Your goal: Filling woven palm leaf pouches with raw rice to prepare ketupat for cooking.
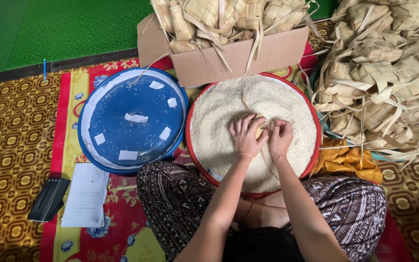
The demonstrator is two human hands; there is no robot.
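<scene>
A red round basin (pixel 193 145) full of white rice (pixel 219 111) sits between my knees. Over the rice my left hand (pixel 246 136) grips a small woven palm-leaf pouch (pixel 258 127) from the left side. My right hand (pixel 281 137) pinches the pouch's right edge with its fingers curled. Loose leaf strips from the pouch trail across the rice. Both hands rest just above the rice surface.
A blue round lid (pixel 132 121) with white tape patches lies to the left. Behind the basin is a cardboard box (pixel 238 56) of woven pouches, and a big heap of pouches (pixel 389 73) at right. A paper sheet (pixel 86 194) and a black case (pixel 49 199) lie on the mat.
</scene>
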